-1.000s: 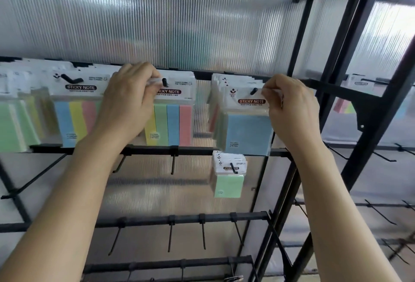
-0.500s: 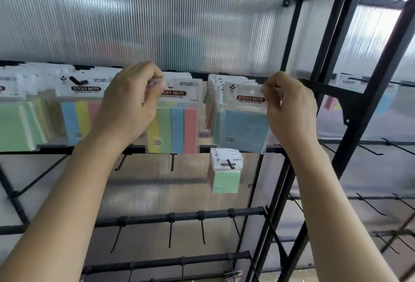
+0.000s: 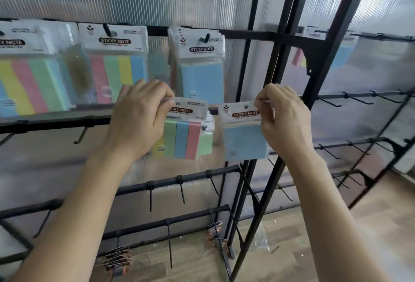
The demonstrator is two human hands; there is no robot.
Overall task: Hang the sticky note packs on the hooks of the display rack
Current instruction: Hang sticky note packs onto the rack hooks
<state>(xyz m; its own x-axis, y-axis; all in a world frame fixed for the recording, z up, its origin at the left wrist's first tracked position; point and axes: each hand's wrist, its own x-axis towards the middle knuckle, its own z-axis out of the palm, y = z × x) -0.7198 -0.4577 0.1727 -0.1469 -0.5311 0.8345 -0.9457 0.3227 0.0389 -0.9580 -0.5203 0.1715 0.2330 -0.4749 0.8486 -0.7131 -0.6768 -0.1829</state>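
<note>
The left hand [image 3: 139, 120], centre-left of the frame, has its fingers curled over the top edge of a striped pack [image 3: 180, 138], thumb against the white header card; the pack hangs from that grip, its yellow, green, blue and pink strips pointing down. The right hand [image 3: 284, 120], centre-right, pinches the upper right corner of a blue pack [image 3: 243, 142] between thumb and curled fingers; this pack hangs straight, just beside the striped one and not touching it. Both packs sit in front of the second bar of the display rack [image 3: 247, 34].

Just behind the striped pack's right edge a small green pack [image 3: 207, 144] hangs on the second row, partly hidden. Along the top row, a stack of blue packs [image 3: 199, 68] hangs on a hook [image 3: 206, 38] above the two hands; to its left hangs a wide striped pack [image 3: 116, 66], and further striped packs [image 3: 24, 79] fill the upper left edge, blurred. Bare hooks [image 3: 150, 198] jut from the lower bars; small dark packets [image 3: 119, 257] hang on the bottom row, too blurred to identify; a wooden floor [image 3: 303, 248] shows at the lower right.
</note>
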